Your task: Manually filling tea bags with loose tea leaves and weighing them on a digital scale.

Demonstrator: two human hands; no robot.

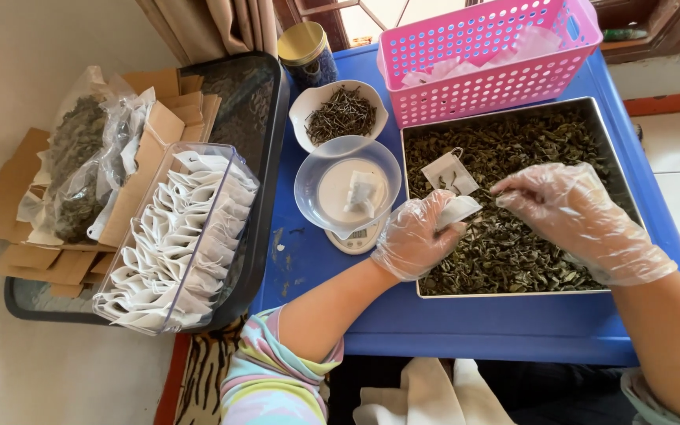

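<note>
My left hand point(415, 234), in a clear plastic glove, holds a small white tea bag point(457, 209) over the metal tray point(513, 293) of dried green tea leaves point(513, 244). My gloved right hand point(572, 220) hovers just right of the bag with fingertips pinched, apparently on a few leaves. Another empty white bag point(450, 171) lies on the leaves. A clear bowl point(346, 189) with one filled bag point(362, 193) in it sits on a small scale point(356, 240) to the left of the tray.
A white bowl of dark twigs point(340, 114), a gold-lidded jar point(306, 51) and a pink basket point(485, 59) stand at the back of the blue table point(466, 330). At left, a clear box of filled bags point(175, 236) rests on a black tray point(265, 142) with cardboard and bagged leaves point(80, 173).
</note>
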